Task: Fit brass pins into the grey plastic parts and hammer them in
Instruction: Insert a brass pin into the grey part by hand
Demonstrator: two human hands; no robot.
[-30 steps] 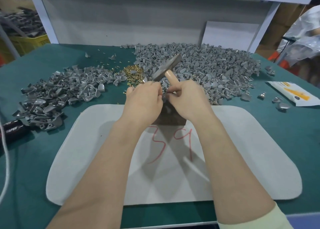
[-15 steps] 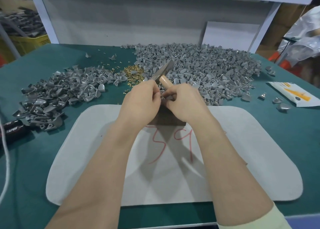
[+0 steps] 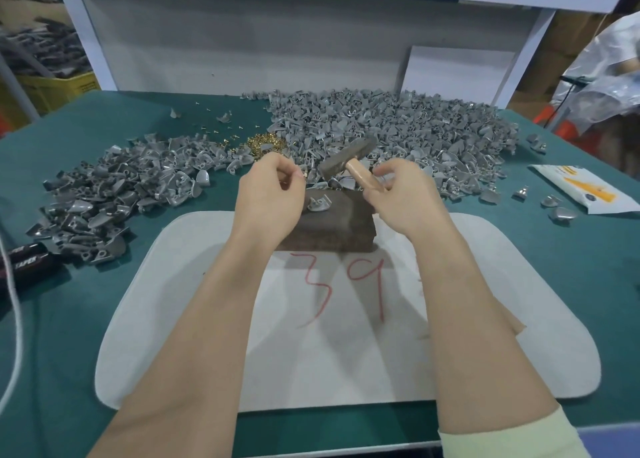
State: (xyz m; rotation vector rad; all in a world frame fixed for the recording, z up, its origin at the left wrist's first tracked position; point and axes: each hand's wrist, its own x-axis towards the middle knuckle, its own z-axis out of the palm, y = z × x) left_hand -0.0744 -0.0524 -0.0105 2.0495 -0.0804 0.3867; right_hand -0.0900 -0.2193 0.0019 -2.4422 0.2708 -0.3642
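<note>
On a green-topped workbench, a heap of darker grey plastic parts lies at left, seemingly the finished lot, beside a small mound of loose brass pins. The person's left hand, fingers curled, pinches what looks like a single brass pin just left of one grey plastic part lying free on a brown block, which stands on a white mat. The right hand wraps the wooden handle of a steel-headed hammer, raised above the block, forefinger loose. Behind and rightward spreads a larger heap of lighter grey parts, suggesting most of the job remains.
</note>
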